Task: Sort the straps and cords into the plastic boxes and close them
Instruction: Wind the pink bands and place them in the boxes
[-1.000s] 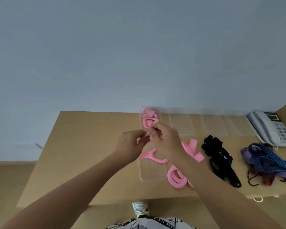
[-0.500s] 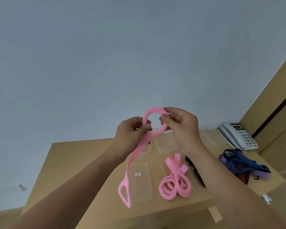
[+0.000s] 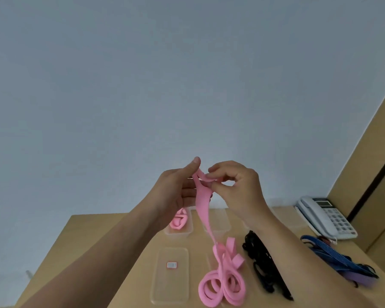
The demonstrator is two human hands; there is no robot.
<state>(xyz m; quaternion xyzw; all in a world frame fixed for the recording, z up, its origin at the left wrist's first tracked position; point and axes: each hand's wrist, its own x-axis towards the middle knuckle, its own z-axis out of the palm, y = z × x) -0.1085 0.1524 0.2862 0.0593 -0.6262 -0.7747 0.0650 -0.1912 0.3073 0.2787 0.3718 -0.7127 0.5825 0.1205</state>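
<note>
Both hands are raised above the wooden table point(image 3: 111, 252) with one pink strap point(image 3: 203, 203) between them. My right hand point(image 3: 236, 187) pinches its folded top end, and my left hand point(image 3: 178, 192) holds the strap just below with thumb pointing up. The strap hangs down toward a pile of pink straps point(image 3: 222, 283). A clear plastic box point(image 3: 188, 230) behind my left hand holds a coiled pink strap point(image 3: 179, 221). A second clear box point(image 3: 218, 223) stands to its right. A clear lid point(image 3: 170, 276) lies flat near the front.
Black cords point(image 3: 262, 263) lie right of the pink pile, partly under my right forearm. Blue and purple straps point(image 3: 338, 261) lie at the right edge. A white desk phone point(image 3: 325, 216) sits at the back right, next to a wooden panel point(image 3: 365, 174).
The big loop between my hands has been folded small at the top. The strap's lower end has swung right, from over the lid to over the pink pile.
</note>
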